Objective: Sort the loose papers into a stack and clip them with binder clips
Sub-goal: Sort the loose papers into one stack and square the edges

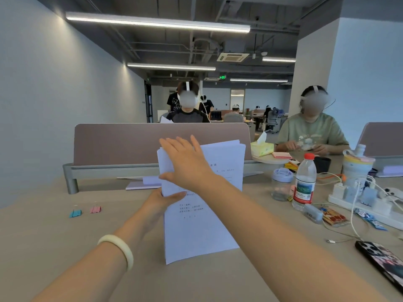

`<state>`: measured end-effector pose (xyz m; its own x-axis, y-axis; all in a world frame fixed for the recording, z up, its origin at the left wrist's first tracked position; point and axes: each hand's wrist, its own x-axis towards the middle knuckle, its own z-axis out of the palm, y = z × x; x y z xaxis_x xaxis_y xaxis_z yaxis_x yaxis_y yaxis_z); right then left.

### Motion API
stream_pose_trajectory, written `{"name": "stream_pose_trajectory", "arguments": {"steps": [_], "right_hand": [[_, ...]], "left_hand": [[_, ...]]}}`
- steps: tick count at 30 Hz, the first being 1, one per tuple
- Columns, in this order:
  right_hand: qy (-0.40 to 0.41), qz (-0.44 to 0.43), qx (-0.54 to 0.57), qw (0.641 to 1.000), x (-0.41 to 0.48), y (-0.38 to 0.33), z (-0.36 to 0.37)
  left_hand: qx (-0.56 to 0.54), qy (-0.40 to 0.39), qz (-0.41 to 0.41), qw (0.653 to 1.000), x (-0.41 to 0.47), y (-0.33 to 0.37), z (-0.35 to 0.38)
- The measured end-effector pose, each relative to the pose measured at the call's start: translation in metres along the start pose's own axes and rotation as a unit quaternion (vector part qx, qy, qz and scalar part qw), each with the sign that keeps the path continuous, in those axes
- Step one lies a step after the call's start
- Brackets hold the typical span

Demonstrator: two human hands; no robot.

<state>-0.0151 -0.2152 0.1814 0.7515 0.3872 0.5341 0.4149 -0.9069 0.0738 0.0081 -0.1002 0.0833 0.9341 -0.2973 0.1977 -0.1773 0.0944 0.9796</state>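
A white paper stack (202,225) stands upright on beige desk (65,247); left hand (160,202) pinches its left edge, right hand (187,164) presses it flat-fingered. A blue binder clip (75,213) and pink binder clip (95,209) lie left, nearer left hand

left hand (162,200): my fingers are hidden behind the paper stack (202,232); only the thumb shows on its front
right hand (187,162): my palm covers the stack's top left corner
print on the top sheet: too small to read
phone (383,262): cut off by the right edge
power strip (340,200): runs out past the right edge
forearms (272,236): both cut off by the lower edge
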Motion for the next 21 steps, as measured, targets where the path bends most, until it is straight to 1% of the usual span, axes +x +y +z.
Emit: {"name": "stream_pose_trajectory", "arguments": {"steps": [2,6,8,10,12,15,16,17,18,19,20,21], "right_hand": [[-0.002,0.019,0.0,1.0,-0.004,0.018,-0.005],[-0.022,0.092,-0.037,0.995,-0.018,0.067,-0.018],[-0.003,0.138,-0.04,0.99,-0.026,0.088,-0.027],[0.012,0.174,-0.031,0.984,-0.033,0.103,-0.032],[0.018,0.181,-0.028,0.983,-0.039,0.111,-0.031],[0.025,0.167,-0.022,0.985,-0.045,0.117,-0.02],[0.042,0.169,0.0,0.985,-0.047,0.117,-0.017],[0.07,0.178,0.046,0.981,-0.047,0.119,-0.013],[0.101,0.194,0.12,0.968,-0.047,0.12,-0.01],[0.127,0.217,0.223,0.942,-0.048,0.121,-0.007],[0.136,0.248,0.335,0.899,-0.051,0.122,-0.003],[0.128,0.279,0.435,0.846,-0.056,0.123,0.003]], "left_hand": [[-0.008,-0.001,-0.001,1.0,-0.001,0.0,0.001],[-0.028,-0.013,-0.004,1.0,-0.004,0.002,0.002],[-0.027,-0.021,0.0,0.999,-0.005,0.003,0.0],[-0.027,-0.013,-0.01,0.999,-0.004,0.002,0.0],[-0.029,-0.01,-0.021,0.999,-0.003,0.001,0.0],[-0.02,-0.005,-0.03,0.999,-0.004,0.002,0.003],[-0.019,-0.004,-0.031,0.999,-0.004,0.001,0.003],[-0.021,-0.005,-0.03,0.999,-0.006,0.002,0.004],[-0.022,-0.007,-0.026,0.999,-0.007,0.002,0.004],[-0.021,-0.008,-0.024,0.999,-0.007,0.002,0.003],[-0.02,-0.008,-0.022,1.0,-0.008,0.001,0.003],[-0.02,-0.006,-0.022,1.0,-0.008,0.001,0.003]]}}
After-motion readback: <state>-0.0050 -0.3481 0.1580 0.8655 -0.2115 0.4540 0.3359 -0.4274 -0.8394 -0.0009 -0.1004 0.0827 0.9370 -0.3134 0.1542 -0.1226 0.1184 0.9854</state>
